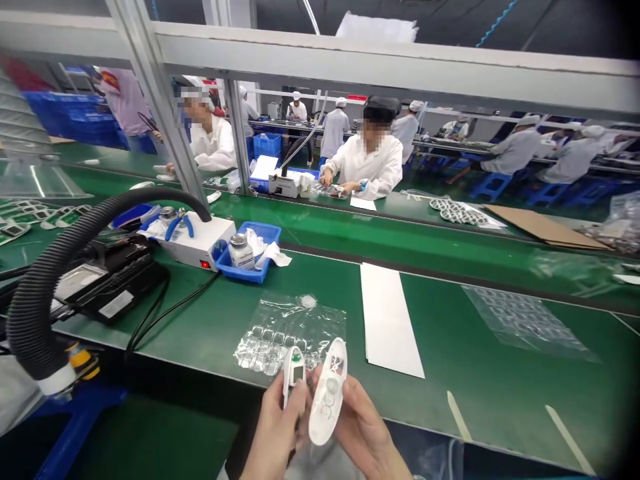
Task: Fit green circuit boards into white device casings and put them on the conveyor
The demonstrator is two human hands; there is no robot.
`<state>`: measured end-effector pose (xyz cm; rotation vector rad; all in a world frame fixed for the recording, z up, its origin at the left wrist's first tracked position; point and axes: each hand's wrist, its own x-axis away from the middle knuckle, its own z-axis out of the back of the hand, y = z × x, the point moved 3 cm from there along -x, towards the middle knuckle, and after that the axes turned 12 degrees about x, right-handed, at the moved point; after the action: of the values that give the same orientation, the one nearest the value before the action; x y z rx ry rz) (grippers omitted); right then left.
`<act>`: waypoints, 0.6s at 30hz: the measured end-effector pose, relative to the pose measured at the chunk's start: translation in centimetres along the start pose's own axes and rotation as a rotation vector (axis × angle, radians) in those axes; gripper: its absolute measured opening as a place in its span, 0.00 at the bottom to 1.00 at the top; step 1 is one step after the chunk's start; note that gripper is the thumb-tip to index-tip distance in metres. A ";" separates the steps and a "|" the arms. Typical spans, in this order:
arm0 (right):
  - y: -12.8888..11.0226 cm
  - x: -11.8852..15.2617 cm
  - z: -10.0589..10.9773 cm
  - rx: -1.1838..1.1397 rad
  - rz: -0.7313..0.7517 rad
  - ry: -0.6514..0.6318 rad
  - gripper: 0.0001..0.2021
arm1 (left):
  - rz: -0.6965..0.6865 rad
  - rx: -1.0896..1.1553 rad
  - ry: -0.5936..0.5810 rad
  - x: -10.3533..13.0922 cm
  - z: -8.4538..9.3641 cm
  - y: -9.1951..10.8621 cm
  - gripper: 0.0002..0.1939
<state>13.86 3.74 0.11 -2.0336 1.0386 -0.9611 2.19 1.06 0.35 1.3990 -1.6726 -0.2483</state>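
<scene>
Near the bottom centre, my left hand [281, 421] is closed round a small white housing [287, 380] with a green circuit board and a dark window in it. Just to its right, my right hand [361, 423] grips a longer oval white shell [327, 400], its hollow inner side facing me. The two parts are held side by side, tilted upright, with a narrow gap between their tops. Behind them on the green bench lies a clear plastic bag [300, 320] with a sheet of small square clear pieces. Some fingertips are hidden behind the parts.
A white paper strip [390, 320] and a clear bag of pieces [525, 320] lie rightward. Leftward are a blue tray [245, 273] with a jar, a white box [200, 243], a black hose [37, 287] and cables. A person [373, 157] works across the green belt.
</scene>
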 end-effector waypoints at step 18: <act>0.7 -0.4 0.4 0.423 0.156 0.113 0.20 | -0.088 -0.097 -0.143 -0.3 -1.8 0.9 0.21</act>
<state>13.74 3.84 -0.79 -1.5472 0.9415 -1.1153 2.87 2.31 1.85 1.4106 -1.6927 -0.4835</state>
